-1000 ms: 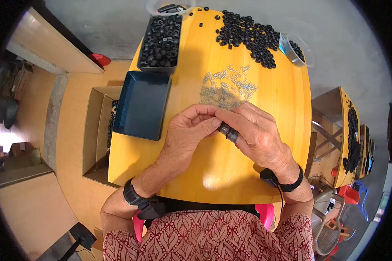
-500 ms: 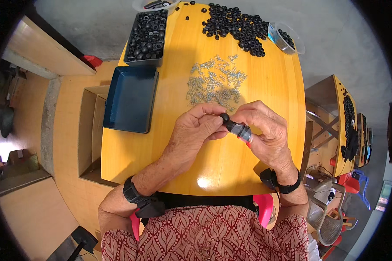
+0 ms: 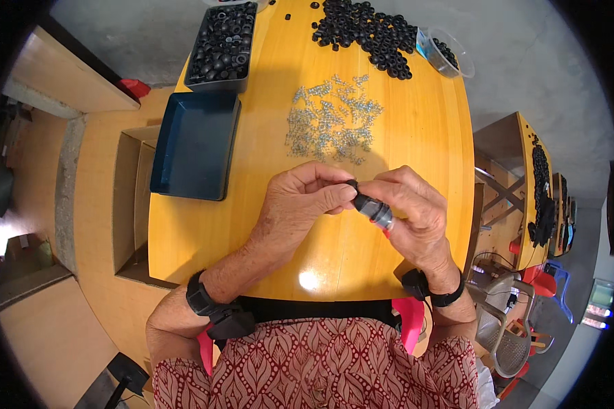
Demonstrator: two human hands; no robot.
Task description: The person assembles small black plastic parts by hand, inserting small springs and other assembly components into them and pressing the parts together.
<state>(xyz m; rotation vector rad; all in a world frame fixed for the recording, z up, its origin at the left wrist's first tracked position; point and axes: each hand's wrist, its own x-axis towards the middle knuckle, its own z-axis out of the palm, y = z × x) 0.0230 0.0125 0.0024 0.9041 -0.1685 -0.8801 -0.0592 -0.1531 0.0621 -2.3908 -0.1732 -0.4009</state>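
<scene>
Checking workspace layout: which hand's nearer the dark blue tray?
Left. The left hand is right of the tray, about level with its near end; the right hand is farther right, beyond the left one.

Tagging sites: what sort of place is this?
Probably an assembly workshop: small metal pieces and black ring-shaped parts lie loose on a yellow table, and another table at right holds more black items.

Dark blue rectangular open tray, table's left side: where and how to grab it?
Pinch the dark blue rectangular tray by its near wall, probably, coming from the person's side: the raised rim is unobstructed there, while the far wall sits close to the grey rectangular bin of black round parts.
</scene>
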